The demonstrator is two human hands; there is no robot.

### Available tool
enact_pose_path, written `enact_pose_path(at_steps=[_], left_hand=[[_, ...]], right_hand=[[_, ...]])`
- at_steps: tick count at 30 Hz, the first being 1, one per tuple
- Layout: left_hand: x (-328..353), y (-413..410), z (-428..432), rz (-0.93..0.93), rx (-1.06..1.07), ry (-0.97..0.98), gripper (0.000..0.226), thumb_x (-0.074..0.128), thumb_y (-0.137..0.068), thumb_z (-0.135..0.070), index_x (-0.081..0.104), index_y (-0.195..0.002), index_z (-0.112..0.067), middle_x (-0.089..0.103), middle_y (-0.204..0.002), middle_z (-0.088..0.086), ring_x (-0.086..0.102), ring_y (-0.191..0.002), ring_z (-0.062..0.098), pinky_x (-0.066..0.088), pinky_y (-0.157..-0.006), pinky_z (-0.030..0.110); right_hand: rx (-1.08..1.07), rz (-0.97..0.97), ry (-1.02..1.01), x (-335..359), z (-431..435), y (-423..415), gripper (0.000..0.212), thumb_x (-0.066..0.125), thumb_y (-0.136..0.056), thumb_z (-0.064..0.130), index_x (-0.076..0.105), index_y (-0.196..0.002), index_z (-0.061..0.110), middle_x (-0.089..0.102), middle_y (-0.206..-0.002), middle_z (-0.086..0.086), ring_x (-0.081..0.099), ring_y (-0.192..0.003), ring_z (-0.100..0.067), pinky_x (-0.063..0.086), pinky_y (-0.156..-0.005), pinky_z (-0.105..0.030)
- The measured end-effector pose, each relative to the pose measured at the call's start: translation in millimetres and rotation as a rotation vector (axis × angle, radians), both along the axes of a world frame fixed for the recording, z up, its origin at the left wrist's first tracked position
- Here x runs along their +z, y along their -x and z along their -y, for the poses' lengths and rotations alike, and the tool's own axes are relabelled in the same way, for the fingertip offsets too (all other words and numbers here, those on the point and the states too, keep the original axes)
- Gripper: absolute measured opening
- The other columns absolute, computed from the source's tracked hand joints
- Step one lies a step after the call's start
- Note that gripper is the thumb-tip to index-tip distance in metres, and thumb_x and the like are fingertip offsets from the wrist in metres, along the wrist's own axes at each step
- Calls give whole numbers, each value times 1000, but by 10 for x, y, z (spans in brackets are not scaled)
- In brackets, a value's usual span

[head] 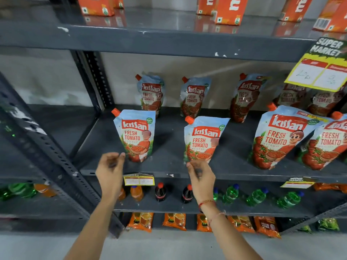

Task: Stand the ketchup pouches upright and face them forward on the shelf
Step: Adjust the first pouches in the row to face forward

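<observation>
Kissan ketchup pouches (135, 135) stand upright on a dark grey metal shelf (169, 147) (scuffed paint) before a pale wall. Both hands, left (110, 168) and right (201, 175), hover loosely open, gripping nothing, at the shelf's front edge.

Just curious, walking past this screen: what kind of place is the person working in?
Most likely a supermarket aisle. A hanging price tag reads "Super Market", ketchup pouches stand in rows on a grey metal shelf, and bottled drinks fill the shelf below.
</observation>
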State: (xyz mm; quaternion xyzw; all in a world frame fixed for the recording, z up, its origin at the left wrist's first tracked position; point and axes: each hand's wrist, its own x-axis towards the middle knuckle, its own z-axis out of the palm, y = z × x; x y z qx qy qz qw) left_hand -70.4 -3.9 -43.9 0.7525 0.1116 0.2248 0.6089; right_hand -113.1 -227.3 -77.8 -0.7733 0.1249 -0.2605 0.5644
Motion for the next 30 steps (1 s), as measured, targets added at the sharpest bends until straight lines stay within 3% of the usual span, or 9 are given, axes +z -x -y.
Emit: enact_pose_path(at_steps=[1, 4, 6, 9, 12, 14, 17, 24, 30], left_hand=[[-27, -92, -122, -55, -29, -10, 24, 69, -81, -15, 58, -101, -7, 63, -98, 9, 63, -96, 29, 50, -81, 17], [-133, -354, -369, -244, -298, -101, 63, 74, -76, -16, 43, -131, -13, 53, -131, 11, 53, -119, 25, 44, -102, 41], [-191, -472, -393, -307, -443, -171, 76, 73, -77, -13, 33, -141, -11, 45, -141, 14, 45, -129, 28, 37, -106, 38], [-208, -578, -349, -309, -532, -197, 71, 72, -77, -10, 36, -138, -6, 48, -139, 16, 45, -129, 29, 35, -103, 32], [-189, -609, -324, -321, -527, -194, 61, 74, -76, -11, 45, -130, -4, 56, -130, 16, 52, -117, 24, 39, -104, 36], [-226, -591, -282, -328, -528, -211, 57, 75, -75, -14, 49, -125, -5, 60, -125, 14, 54, -110, 19, 42, -104, 41], [-263, -532, -203, -324, -529, -222, 57, 76, -73, -19, 51, -122, -7, 61, -123, 12, 56, -111, 19, 44, -98, 34], [-248, -470, -152, -319, -486, -256, 59, 76, -74, -19, 50, -125, -4, 61, -126, 15, 56, -117, 26, 43, -97, 33], [-182, -419, -94, -322, -443, -252, 61, 73, -76, -19, 47, -129, -3, 58, -129, 17, 54, -120, 28, 42, -100, 36]], right_hand=[[58, -19, 3, 26, -113, -62, 5, 67, -84, 21, 64, -87, 22, 69, -88, -4, 64, -79, -10, 52, -70, -20], [266, -121, -13, 134, -428, -310, 32, 72, -80, 25, 61, -107, 12, 64, -97, -5, 59, -84, -7, 46, -72, -9], [426, -248, -13, 165, -586, -518, 59, 74, -77, 27, 48, -128, 13, 55, -117, -6, 52, -102, -12, 46, -81, -14], [558, -356, -4, 202, -743, -772, 84, 76, -76, 27, 28, -144, 16, 40, -143, -7, 41, -128, -19, 42, -105, -38], [629, -357, 2, 235, -754, -865, 66, 71, -81, 23, 38, -136, 12, 50, -138, -10, 47, -122, -18, 40, -109, -41], [642, -368, -3, 240, -698, -851, 54, 67, -84, 18, 42, -131, 8, 55, -133, -12, 50, -113, -14, 41, -106, -34], [631, -361, -9, 205, -614, -789, 52, 65, -86, 17, 42, -132, 8, 55, -132, -13, 50, -111, -13, 40, -98, -24], [614, -348, 56, 218, -624, -755, 51, 65, -86, 20, 43, -130, 7, 58, -129, -12, 53, -111, -16, 43, -96, -27], [551, -363, 94, 236, -671, -755, 47, 66, -85, 23, 47, -123, 4, 61, -125, -16, 58, -114, -28, 47, -101, -41]])
